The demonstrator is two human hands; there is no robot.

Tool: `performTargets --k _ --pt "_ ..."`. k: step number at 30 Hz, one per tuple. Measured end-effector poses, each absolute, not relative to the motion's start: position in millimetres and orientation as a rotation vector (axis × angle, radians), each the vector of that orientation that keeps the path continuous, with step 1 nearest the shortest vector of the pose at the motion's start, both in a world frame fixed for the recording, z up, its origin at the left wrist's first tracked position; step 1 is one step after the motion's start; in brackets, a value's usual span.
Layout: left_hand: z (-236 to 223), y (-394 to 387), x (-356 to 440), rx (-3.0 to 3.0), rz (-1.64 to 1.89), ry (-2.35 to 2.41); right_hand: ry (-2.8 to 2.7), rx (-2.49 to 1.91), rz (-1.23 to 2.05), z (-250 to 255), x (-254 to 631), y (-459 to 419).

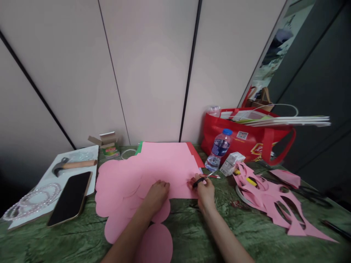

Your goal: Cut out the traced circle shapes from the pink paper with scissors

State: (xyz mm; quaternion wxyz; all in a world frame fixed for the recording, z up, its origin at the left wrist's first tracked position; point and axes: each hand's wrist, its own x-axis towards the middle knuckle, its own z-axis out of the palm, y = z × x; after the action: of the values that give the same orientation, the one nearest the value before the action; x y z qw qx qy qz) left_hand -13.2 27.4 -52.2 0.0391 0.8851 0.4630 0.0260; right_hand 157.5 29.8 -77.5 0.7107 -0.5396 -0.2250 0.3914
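Observation:
Fingers bent and pressed together, my left hand point(159, 193) rests on the pink paper at the edge of a cut circle point(148, 182). My right hand point(204, 190) is closed around a black-handled tool point(199, 182) with a thin silver blade pointing up and to the right; its exact kind is hard to make out. This hand's fingertips touch the right edge of the large pink paper sheet point(172, 168). Several overlapping pink paper circles point(115, 182) spread to the left, and another circle point(156, 243) lies near my left forearm.
A hammer point(79, 165), a phone point(70, 199) and a beaded strand point(35, 199) lie left. Behind are an opened small box point(109, 146) and a wall. Right stand a water bottle point(219, 149), white box point(232, 163) and red bag point(219, 128), with pink paper scraps point(274, 204) in front.

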Motion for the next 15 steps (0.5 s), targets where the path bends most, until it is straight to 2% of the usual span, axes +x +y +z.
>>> performTargets --k 8,15 --pt "-49.3 23.6 -10.0 2.641 0.072 1.449 -0.758 -1.590 0.577 -78.4 168.8 31.3" --pt "-62.7 15.9 1.7 2.465 0.185 1.752 -0.906 -1.352 0.426 -42.6 150.9 18.9"
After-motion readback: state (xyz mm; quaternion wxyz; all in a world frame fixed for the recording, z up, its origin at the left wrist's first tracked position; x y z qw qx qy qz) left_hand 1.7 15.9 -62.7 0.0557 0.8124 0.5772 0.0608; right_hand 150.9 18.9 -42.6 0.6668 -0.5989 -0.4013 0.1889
